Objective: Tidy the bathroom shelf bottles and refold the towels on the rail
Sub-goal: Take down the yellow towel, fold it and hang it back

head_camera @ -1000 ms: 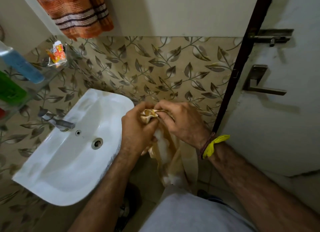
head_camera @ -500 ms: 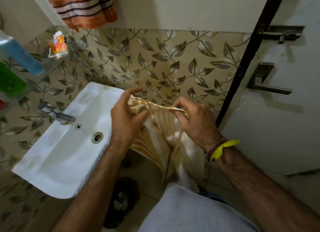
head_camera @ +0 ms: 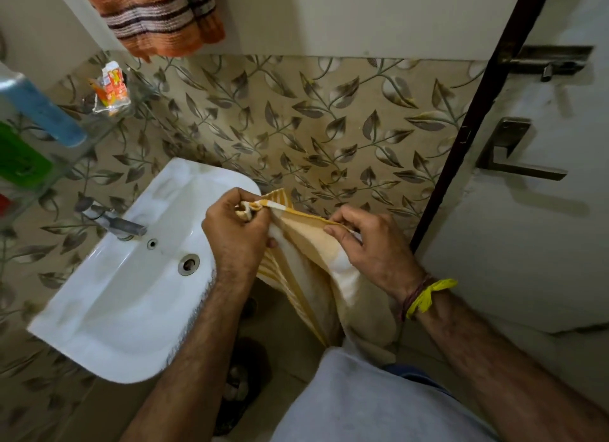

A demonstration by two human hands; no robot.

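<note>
Both hands hold a yellow striped towel (head_camera: 306,267) by its top edge beside the sink (head_camera: 125,293): the left hand (head_camera: 235,235) clenches a bunched corner, the right hand (head_camera: 369,247) pinches the hem. Farther off, a blue bottle (head_camera: 43,112) stands on the glass shelf (head_camera: 99,125), and an orange towel (head_camera: 161,16) hangs above.

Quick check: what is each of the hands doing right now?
Left hand: grips a bunched corner of the yellow striped towel.
Right hand: pinches the towel's top edge.
</note>
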